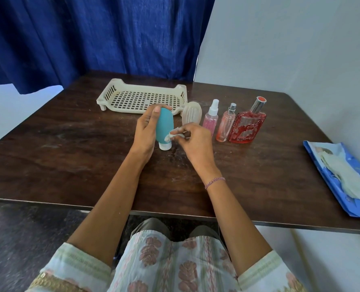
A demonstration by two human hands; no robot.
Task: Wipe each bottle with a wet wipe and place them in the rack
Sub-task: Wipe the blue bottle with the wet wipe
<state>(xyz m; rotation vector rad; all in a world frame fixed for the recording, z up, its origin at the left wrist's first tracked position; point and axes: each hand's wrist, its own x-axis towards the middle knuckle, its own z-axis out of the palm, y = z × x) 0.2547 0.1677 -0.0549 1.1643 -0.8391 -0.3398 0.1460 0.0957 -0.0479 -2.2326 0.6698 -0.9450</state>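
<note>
My left hand (146,129) grips a teal squeeze bottle (164,125) that stands on its white cap on the table. My right hand (192,140) pinches a small white wet wipe (173,136) against the bottle's lower right side. Behind them lies a cream slotted rack (141,98) with nothing in it. To the right stand a clear oval bottle (192,113), a pink spray bottle (210,119), a slim pink perfume bottle (226,125) and a large red perfume bottle (247,125).
A blue wet-wipe pack (341,178) with a wipe sticking out lies at the table's right edge. The dark wooden table (69,154) has a blue curtain (90,39) behind it and a white wall on the right.
</note>
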